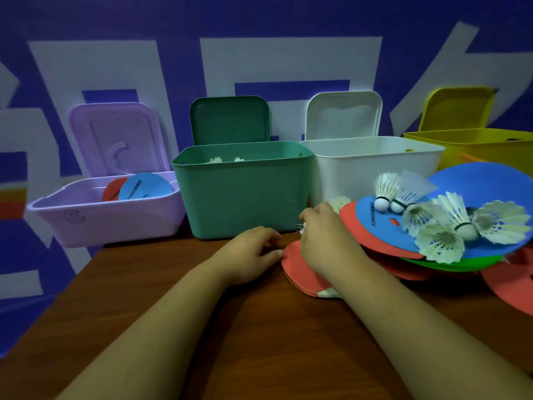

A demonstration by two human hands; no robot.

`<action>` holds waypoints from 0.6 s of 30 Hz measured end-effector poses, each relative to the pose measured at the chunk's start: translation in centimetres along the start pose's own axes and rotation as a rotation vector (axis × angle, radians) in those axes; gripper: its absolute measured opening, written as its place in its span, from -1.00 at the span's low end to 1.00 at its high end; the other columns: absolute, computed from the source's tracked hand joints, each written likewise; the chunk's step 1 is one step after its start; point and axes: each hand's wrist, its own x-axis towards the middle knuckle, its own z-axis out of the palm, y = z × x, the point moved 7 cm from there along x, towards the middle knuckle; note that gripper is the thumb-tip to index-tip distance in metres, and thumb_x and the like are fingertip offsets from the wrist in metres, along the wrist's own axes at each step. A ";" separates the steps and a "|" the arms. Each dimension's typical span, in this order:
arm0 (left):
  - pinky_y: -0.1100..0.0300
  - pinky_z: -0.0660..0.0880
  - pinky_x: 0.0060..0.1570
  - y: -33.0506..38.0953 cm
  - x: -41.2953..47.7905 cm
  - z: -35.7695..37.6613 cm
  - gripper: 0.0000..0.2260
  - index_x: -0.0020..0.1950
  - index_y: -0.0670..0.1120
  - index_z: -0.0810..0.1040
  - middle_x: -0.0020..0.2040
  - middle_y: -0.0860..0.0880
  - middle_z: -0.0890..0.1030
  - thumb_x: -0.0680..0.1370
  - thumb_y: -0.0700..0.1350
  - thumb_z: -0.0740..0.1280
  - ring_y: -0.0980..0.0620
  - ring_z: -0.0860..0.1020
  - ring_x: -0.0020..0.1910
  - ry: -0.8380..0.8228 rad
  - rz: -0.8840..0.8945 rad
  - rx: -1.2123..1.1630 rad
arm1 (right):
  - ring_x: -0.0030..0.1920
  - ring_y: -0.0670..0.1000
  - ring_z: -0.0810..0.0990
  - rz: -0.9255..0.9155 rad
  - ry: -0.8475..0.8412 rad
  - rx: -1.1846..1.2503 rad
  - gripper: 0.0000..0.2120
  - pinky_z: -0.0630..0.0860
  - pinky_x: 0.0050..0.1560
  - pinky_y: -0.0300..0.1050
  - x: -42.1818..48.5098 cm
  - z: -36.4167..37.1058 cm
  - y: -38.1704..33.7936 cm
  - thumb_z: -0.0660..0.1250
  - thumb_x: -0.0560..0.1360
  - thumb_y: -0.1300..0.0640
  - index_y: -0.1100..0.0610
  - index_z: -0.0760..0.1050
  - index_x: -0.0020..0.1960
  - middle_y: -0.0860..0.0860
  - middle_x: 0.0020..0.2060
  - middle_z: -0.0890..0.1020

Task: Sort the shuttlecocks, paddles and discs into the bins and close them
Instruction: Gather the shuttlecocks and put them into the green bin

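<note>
Four open bins stand along the back: purple [95, 226] holding a red and a blue disc [145, 186], green [245, 197] with white shuttlecocks [216, 160] inside, white [357, 166] and yellow [490, 145]. At the right lies a pile of red, blue and green discs [383, 223] with several white shuttlecocks [441, 243] on top. My right hand [326, 241] rests curled at the pile's left edge with a bit of white feather showing at its fingers. My left hand [251, 255] touches the edge of a red disc [297, 269] on the table.
The brown wooden table [230, 327] ends at the left, beyond which is a blue and white floor or wall pattern. All four bin lids stand up against the back wall. Another red disc [510, 287] lies at the far right.
</note>
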 end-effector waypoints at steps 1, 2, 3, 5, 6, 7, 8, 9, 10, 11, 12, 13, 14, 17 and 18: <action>0.17 0.49 0.29 -0.1 0.0 0.1 -0.60 0.43 0.06 0.51 0.29 0.12 0.57 0.63 0.17 0.34 0.16 0.53 0.23 -0.010 -0.008 0.007 | 0.36 0.19 0.45 0.007 -0.049 -0.054 -0.67 0.49 0.31 0.08 -0.5 0.9 0.0 0.26 0.61 0.22 0.09 0.48 0.36 0.13 0.35 0.37; 0.18 0.47 0.29 -0.2 -0.1 0.1 -0.59 0.44 0.06 0.50 0.31 0.11 0.57 0.63 0.18 0.34 0.15 0.53 0.26 -0.017 -0.018 0.012 | 0.44 0.22 0.36 0.026 -0.104 -0.082 -0.64 0.44 0.38 0.12 -0.9 1.9 0.1 0.25 0.61 0.19 0.08 0.45 0.40 0.16 0.42 0.31; 0.20 0.46 0.28 -0.2 -0.1 0.0 -0.58 0.45 0.05 0.50 0.31 0.11 0.57 0.64 0.18 0.34 0.15 0.52 0.26 -0.023 -0.029 0.012 | 0.49 0.25 0.27 0.052 -0.149 -0.098 -0.62 0.40 0.44 0.15 -1.3 2.7 0.3 0.24 0.61 0.16 0.07 0.43 0.42 0.18 0.47 0.24; 0.24 0.44 0.24 -0.6 -0.3 -0.1 -0.59 0.44 0.07 0.50 0.30 0.13 0.57 0.64 0.18 0.34 0.17 0.52 0.24 -0.024 -0.058 -0.006 | 0.51 0.27 0.21 0.100 -0.182 -0.125 -0.61 0.34 0.46 0.15 -1.5 3.6 0.7 0.21 0.61 0.12 0.08 0.42 0.43 0.22 0.52 0.15; 0.24 0.44 0.23 -0.8 -0.3 -0.1 -0.61 0.44 0.08 0.50 0.30 0.14 0.57 0.64 0.17 0.34 0.18 0.52 0.23 -0.024 -0.073 -0.016 | 0.51 0.27 0.21 0.120 -0.176 -0.132 -0.61 0.33 0.46 0.13 -1.5 3.8 0.9 0.21 0.61 0.13 0.08 0.42 0.42 0.23 0.52 0.13; 0.24 0.45 0.23 -0.8 -0.4 -0.2 -0.62 0.43 0.09 0.51 0.29 0.15 0.58 0.64 0.17 0.34 0.19 0.53 0.22 -0.027 -0.082 -0.020 | 0.51 0.27 0.20 0.140 -0.170 -0.129 -0.61 0.33 0.46 0.13 -1.4 3.9 1.2 0.21 0.59 0.16 0.08 0.42 0.42 0.25 0.53 0.10; 0.22 0.46 0.23 -0.9 -0.4 -0.2 -0.63 0.42 0.10 0.51 0.28 0.16 0.58 0.64 0.17 0.34 0.19 0.53 0.21 -0.029 -0.089 -0.019 | 0.52 0.28 0.19 0.156 -0.161 -0.124 -0.59 0.33 0.46 0.13 -1.3 3.8 1.4 0.22 0.58 0.20 0.08 0.42 0.43 0.26 0.54 0.08; 0.19 0.48 0.25 -1.0 -0.4 -0.2 -0.64 0.40 0.11 0.52 0.26 0.17 0.58 0.64 0.17 0.35 0.20 0.53 0.21 -0.028 -0.094 -0.020 | 0.53 0.29 0.17 0.164 -0.149 -0.123 -0.54 0.34 0.47 0.14 -1.1 3.6 1.5 0.24 0.56 0.23 0.06 0.40 0.45 0.25 0.54 0.08; 0.17 0.49 0.26 -1.1 -0.4 -0.3 -0.64 0.40 0.12 0.53 0.25 0.18 0.59 0.63 0.18 0.35 0.21 0.53 0.20 -0.026 -0.098 -0.022 | 0.55 0.30 0.16 0.170 -0.138 -0.118 -0.48 0.35 0.47 0.15 -0.9 3.3 1.8 0.25 0.55 0.27 0.03 0.36 0.49 0.24 0.55 0.09; 0.16 0.50 0.26 -1.1 -0.4 -0.3 -0.64 0.39 0.12 0.53 0.25 0.19 0.59 0.63 0.19 0.35 0.22 0.54 0.20 -0.026 -0.102 -0.023 | 0.55 0.30 0.17 0.174 -0.129 -0.098 -0.39 0.37 0.46 0.17 -0.7 3.0 2.0 0.26 0.54 0.30 -0.01 0.29 0.55 0.23 0.56 0.11; 0.17 0.50 0.26 -1.2 -0.4 -0.3 -0.64 0.38 0.13 0.53 0.24 0.20 0.59 0.63 0.21 0.34 0.23 0.53 0.20 -0.031 -0.106 -0.025 | 0.55 0.29 0.19 0.170 -0.125 -0.066 -0.30 0.38 0.44 0.18 -0.6 2.8 2.1 0.25 0.55 0.33 -0.06 0.20 0.61 0.22 0.56 0.14; 0.18 0.49 0.26 -1.1 -0.4 -0.3 -0.64 0.38 0.14 0.53 0.24 0.21 0.59 0.63 0.22 0.34 0.25 0.53 0.20 -0.035 -0.109 -0.027 | 0.53 0.29 0.23 0.158 -0.124 -0.031 -0.22 0.40 0.42 0.19 -0.5 2.7 2.2 0.24 0.55 0.35 -0.11 0.10 0.66 0.20 0.55 0.18; 0.19 0.49 0.25 -1.2 -0.4 -0.4 -0.65 0.37 0.15 0.54 0.23 0.22 0.59 0.62 0.22 0.34 0.26 0.53 0.19 -0.033 -0.111 -0.029 | 0.52 0.28 0.25 0.142 -0.128 -0.008 -0.16 0.40 0.41 0.20 -0.4 2.6 2.2 0.22 0.55 0.37 -0.15 0.02 0.68 0.19 0.53 0.21; 0.20 0.49 0.22 -1.2 -0.5 -0.7 -0.68 0.34 0.14 0.56 0.20 0.23 0.61 0.63 0.19 0.35 0.28 0.55 0.17 -0.010 -0.122 -0.034 | 0.51 0.25 0.25 0.084 -0.102 -0.029 -0.20 0.38 0.42 0.17 -0.6 2.6 1.7 0.21 0.55 0.35 -0.10 0.03 0.68 0.18 0.50 0.28; 0.24 0.48 0.19 -1.2 -0.6 -0.8 -0.70 0.34 0.14 0.57 0.19 0.23 0.62 0.63 0.17 0.35 0.29 0.55 0.15 0.002 -0.130 -0.047 | 0.48 0.24 0.28 0.066 -0.087 -0.034 -0.25 0.39 0.40 0.15 -0.7 2.6 1.6 0.22 0.55 0.33 -0.05 0.09 0.66 0.17 0.47 0.32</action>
